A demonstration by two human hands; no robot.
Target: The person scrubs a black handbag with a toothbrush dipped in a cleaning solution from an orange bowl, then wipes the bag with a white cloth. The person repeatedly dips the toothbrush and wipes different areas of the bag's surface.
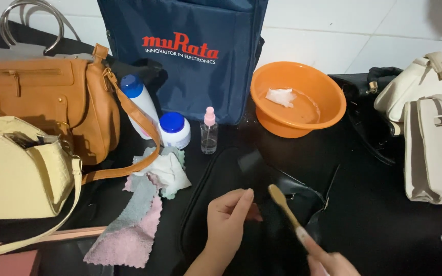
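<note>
Black bag (262, 204) lies flat on the dark bench (384, 225), right in front of us. Our left hand (226, 222) presses on it, fingers loosely curled and grasping nothing; our right hand (328, 260) has its fingers clenched around a wooden-handled brush (285, 207), whose head rests on the leather. We judge this a scrubbing step, calling for short strokes while the left hand keeps the bag steady. Room is tight: cloths (144, 204) lie just left, the orange basin (297, 99) sits beyond, a white bag (433, 148) to the right.
</note>
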